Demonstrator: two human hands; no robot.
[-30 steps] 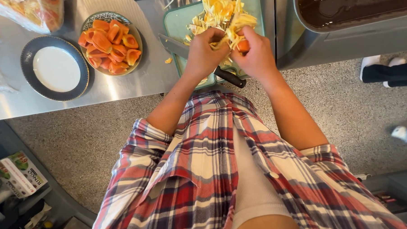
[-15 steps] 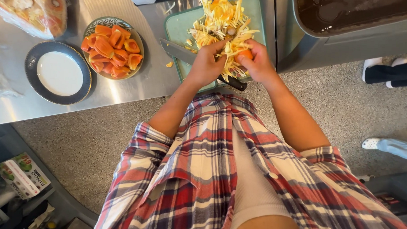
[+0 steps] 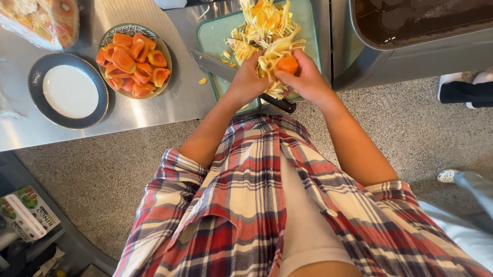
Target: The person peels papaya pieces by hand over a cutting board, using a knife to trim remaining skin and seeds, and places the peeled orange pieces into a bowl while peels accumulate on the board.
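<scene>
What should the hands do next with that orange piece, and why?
Probably carry the orange piece over to the bowl of orange pieces on the left. Both hands, left hand and right hand, hold it above the green cutting board, over a heap of pale peelings, and it looks as clean as those in the bowl. The knife lies on the board.
</scene>
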